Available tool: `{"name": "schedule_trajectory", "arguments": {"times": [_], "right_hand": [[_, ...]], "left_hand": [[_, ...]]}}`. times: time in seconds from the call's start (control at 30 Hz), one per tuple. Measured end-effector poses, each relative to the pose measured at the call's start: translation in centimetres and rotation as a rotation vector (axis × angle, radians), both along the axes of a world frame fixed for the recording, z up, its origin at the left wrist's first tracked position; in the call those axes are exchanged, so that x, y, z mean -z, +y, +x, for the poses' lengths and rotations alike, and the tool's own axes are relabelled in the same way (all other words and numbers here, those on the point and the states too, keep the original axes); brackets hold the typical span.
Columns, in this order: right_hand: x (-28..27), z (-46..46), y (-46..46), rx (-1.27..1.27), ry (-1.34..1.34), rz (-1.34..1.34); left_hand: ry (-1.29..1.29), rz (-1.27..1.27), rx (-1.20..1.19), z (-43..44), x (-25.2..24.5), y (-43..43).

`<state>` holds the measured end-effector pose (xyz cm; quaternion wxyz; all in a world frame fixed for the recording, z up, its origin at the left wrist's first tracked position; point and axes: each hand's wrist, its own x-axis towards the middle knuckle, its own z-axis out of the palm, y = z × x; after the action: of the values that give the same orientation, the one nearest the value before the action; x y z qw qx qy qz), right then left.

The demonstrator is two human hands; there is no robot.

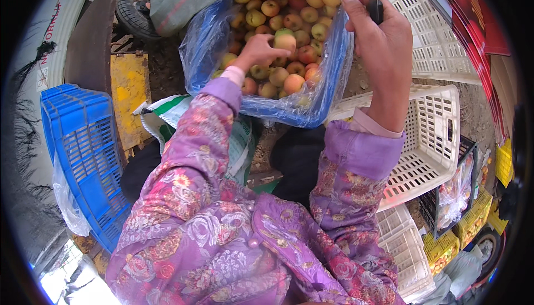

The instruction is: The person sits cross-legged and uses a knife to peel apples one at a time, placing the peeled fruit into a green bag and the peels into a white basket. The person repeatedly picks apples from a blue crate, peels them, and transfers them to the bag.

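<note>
My left hand [262, 49] reaches over a blue crate [288, 115] lined with clear plastic. Its thumb and fingers are around a yellow-green apple [285, 41], above many red and yellow apples [294, 83]. Beyond the crate's right rim, my right hand [381, 33] grips a knife [375, 10] by its black handle. The blade points towards the top of the view, and part of it is cut off by the edge. Grey-green cloth [192, 2] lies across the far left side of the crate.
White perforated crates [429, 138] stand to the right, with yellow crates of fruit [442, 248] further down. On the left are an upright blue crate [89, 146], a yellow metal part [130, 96] and a small wheel [135, 13]. A printed woven sack [242, 146] lies near my legs.
</note>
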<state>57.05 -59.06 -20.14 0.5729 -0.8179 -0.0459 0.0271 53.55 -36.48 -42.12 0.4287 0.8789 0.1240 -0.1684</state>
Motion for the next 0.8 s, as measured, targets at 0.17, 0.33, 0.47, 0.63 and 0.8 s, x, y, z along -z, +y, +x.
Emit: {"name": "schedule_trajectory", "arguments": {"times": [0.17, 0.33, 0.47, 0.63, 0.8], "right_hand": [[0.8, 1.0, 0.9, -0.085, -0.07, -0.11], [1.0, 0.0, 2.9, -0.298, 0.132, 0.033], [0.4, -1.3, 4.0, -0.449, 0.273, 0.299], [0.7, -1.2, 4.2, -0.498, 0.391, 0.37], [2.1, -0.4, 4.0, -0.529, 0.281, 0.142]], "left_hand": [[-0.22, -0.786, -0.264, -4.0, -7.0, 1.4], [-0.395, -1.098, -0.257, -6.7, -13.4, 0.9], [-0.5, -0.852, -0.279, -8.2, -16.8, -0.7], [-0.37, -0.952, -0.352, -9.0, -19.1, -1.3], [-0.353, -0.763, -0.345, -7.3, -16.3, -1.0]]}}
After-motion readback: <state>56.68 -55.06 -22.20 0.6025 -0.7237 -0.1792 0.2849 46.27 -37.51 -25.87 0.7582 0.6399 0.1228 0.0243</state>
